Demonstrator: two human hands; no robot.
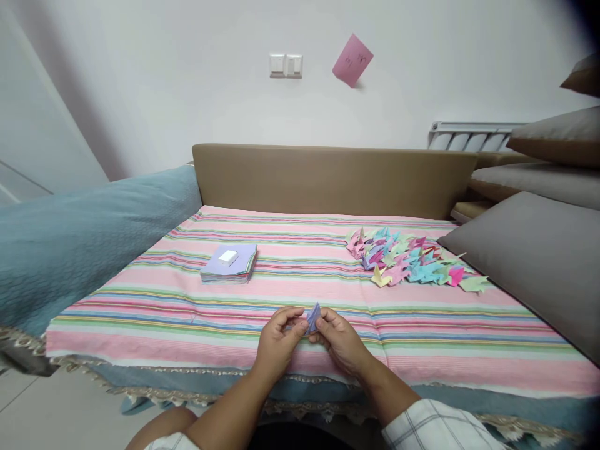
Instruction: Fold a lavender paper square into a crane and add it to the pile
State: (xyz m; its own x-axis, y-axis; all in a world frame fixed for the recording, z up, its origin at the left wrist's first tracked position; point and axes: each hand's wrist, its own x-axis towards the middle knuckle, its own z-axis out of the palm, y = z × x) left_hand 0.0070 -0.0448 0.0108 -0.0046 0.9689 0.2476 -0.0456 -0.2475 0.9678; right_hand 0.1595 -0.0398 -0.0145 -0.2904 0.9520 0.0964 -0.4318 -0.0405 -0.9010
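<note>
Between my two hands is a small folded piece of purple origami paper point(313, 317), its pointed tip facing up. My left hand point(280, 340) pinches its left side with thumb and fingers. On the other side, my right hand point(341, 340) grips it the same way. Both hands hover over the front part of a striped cloth point(290, 294). Ahead and to the left lies a stack of square coloured paper point(244, 262), a purple sheet uppermost, with a small white box-shaped object point(228, 257) on it. A pile of folded paper cranes point(407, 259) in many colours spreads out at the right.
The cloth covers a sofa seat with a brown backrest point(328, 178). Grey cushions point(539, 250) are stacked at the right, and a blue-covered armrest point(103, 219) bounds the left. On the wall behind are light switches point(285, 65) and a pink note point(352, 60).
</note>
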